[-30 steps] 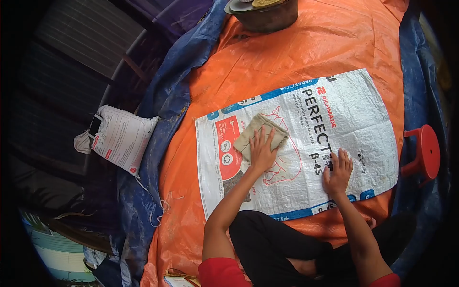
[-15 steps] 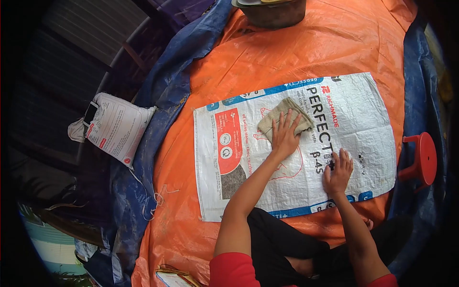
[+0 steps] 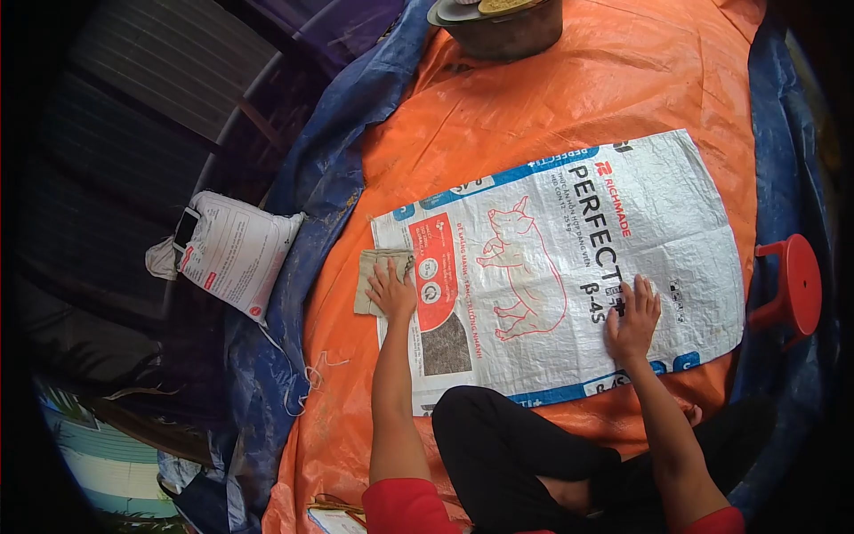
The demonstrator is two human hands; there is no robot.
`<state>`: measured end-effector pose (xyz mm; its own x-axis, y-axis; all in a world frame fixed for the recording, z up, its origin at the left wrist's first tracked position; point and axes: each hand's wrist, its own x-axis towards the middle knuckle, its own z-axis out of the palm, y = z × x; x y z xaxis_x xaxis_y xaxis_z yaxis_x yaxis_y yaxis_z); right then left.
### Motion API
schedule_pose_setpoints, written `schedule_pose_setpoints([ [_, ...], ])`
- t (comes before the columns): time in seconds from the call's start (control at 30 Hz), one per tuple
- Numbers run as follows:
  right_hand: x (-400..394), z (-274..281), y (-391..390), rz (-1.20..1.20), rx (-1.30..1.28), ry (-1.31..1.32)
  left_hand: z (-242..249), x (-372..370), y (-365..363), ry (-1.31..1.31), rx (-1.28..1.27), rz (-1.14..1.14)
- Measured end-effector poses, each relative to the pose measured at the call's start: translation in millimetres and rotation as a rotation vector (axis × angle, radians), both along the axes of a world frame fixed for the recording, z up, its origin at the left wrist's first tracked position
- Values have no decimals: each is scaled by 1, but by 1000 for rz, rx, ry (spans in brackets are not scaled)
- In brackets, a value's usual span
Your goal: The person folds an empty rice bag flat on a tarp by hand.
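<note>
A white printed sack (image 3: 658, 231) with blue borders, a red panel and a pig outline lies flat on the orange tarp (image 3: 498, 107). My left hand (image 3: 392, 289) rests with fingers spread on a folded beige cloth (image 3: 369, 307), which overlaps the sack's left edge and partly covers the tarp. My right hand (image 3: 634, 325) lies with its fingers apart on the lower right part of the sack, beside the black lettering, and holds nothing.
A red stool (image 3: 801, 285) stands to the right, close to the sack. At the top is a dark basin (image 3: 511, 34). A stuffed white bag (image 3: 240, 254) with a phone (image 3: 186, 228) on it sits at the left, near loose string (image 3: 313, 378) and blue tarp (image 3: 342, 116).
My left hand has slid the cloth from the middle of the sack to its left edge, uncovering the pig drawing. My right hand has stayed nearly in place.
</note>
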<state>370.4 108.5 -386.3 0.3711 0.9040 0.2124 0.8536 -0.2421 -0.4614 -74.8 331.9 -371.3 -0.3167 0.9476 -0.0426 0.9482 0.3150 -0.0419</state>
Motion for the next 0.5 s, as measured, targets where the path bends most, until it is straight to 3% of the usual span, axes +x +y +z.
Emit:
schedule_pose_setpoints([
  [0.13,1,0,0,5,8,-5,-10,34,-9,-180,-12,-232],
  [0.2,0,1,0,9,9,-7,-14,68,-24,-319,-3,-481],
  [0.33,-1,2,0,9,1,-4,-17,156,-60,-335,-5,-911],
  [0.5,-1,0,1,5,7,-18,-5,250,-101,-482,-93,-1246],
])
